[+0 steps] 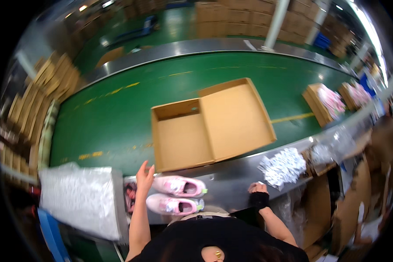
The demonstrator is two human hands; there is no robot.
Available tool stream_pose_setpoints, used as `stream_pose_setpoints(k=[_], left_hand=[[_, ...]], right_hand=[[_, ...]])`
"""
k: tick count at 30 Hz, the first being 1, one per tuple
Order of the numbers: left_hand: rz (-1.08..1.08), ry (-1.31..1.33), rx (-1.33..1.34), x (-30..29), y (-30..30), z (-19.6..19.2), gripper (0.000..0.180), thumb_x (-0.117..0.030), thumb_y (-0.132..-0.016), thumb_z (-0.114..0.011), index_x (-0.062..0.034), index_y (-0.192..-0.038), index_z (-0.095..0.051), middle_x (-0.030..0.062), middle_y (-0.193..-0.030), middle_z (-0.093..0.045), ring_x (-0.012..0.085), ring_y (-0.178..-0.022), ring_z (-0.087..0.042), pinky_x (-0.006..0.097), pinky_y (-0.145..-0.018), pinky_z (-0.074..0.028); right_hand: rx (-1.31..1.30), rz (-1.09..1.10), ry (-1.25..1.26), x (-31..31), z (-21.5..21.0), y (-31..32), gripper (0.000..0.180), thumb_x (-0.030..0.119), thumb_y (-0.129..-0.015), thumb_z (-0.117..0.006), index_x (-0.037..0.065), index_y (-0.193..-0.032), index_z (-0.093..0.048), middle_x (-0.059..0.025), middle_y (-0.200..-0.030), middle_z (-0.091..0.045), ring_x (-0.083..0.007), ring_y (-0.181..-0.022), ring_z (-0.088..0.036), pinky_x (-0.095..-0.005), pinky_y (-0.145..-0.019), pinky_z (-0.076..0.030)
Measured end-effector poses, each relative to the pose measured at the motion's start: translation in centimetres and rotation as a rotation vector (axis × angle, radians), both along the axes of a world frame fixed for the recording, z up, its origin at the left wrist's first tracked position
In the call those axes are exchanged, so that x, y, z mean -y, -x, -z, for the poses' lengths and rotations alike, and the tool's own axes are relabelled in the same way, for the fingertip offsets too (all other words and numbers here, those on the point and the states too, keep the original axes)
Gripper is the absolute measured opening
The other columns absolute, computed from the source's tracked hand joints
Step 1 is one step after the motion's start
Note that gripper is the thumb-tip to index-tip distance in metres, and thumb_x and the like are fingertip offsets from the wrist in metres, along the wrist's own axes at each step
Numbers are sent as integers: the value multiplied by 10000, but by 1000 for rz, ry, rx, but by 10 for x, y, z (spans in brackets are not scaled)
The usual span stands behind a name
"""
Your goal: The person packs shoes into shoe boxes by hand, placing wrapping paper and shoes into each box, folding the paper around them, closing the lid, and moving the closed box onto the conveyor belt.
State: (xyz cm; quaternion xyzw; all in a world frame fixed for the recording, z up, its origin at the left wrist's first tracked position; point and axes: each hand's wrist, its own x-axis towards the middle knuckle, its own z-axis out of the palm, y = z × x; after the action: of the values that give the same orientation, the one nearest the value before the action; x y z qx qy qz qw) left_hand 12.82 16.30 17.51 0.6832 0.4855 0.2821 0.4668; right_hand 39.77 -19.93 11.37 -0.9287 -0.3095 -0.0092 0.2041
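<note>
A pair of pink and white sneakers lies side by side on the metal ledge in front of my body, with bright green tabs at the heels. My left hand is beside the toe of the farther sneaker, its fingers apart and nothing in them. Farther off, an open brown cardboard box sits on the green conveyor belt, its lid folded out to the right. My right hand, with a black band at the wrist, is curled closed near a pile of small white packets; a speck of white shows at its fingers.
A stack wrapped in clear plastic stands at the left end of the ledge. Two cartons with pink items are on the belt at the right. Clear plastic bags lie beyond the packets, near another person. Flattened cardboard leans at far left.
</note>
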Motion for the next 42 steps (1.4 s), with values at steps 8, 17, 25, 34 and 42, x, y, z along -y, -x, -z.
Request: stream_pose_setpoints(k=[8,17,25,34,42], left_hand=[[-500,-416,26,-32,138,-79,229,-130,-822,-543,40,-974,-563,60,-728,-568,89,-529,-527,219,-466,-418],[-462,-43,-954,-26,254,-46,690,-435,-737,-575,-12,-1244,-374,209,-1338,-256,308,-1268,-196,538,-973,-177],[-555,-103,-895,-27,247,-35,624,-459,-733,-567,-113,-1226,-405,161,-1337,-256,300,-1259,-185,579,-960,-137],[-730,-790,-971,-45,303,-64,150,-157,-817,-462,-59,-807,-575,154,-817,-556,316,-768,-538,404,-647,-426],[-429,-632,-192,-33,149,-214,161,-115,-893,-394,-10,-923,-512,70,-680,-554,152,-614,-517,294,-562,-407]], right_hand=[[-929,71,-810,-5,3,-21,288,223,-875,-352,-12,-725,-423,-150,-590,-557,-122,-424,-404,-230,-405,-326],[-391,-170,-346,-3,9,-30,49,14,-791,-434,-14,-798,-474,-121,-725,-554,-148,-562,-499,-240,-516,-400],[-224,-654,-570,-173,-115,37,280,-23,-731,-536,8,-1008,-503,-157,-1087,-453,-175,-736,-530,-259,-625,-452],[-189,-958,-244,-230,-128,64,372,-31,-670,-566,17,-1031,-493,-177,-1248,-342,-256,-867,-540,-323,-711,-467],[-357,-1132,-243,-242,-145,67,556,76,-664,-667,54,-1161,-417,-136,-1245,-369,-213,-910,-532,-307,-706,-464]])
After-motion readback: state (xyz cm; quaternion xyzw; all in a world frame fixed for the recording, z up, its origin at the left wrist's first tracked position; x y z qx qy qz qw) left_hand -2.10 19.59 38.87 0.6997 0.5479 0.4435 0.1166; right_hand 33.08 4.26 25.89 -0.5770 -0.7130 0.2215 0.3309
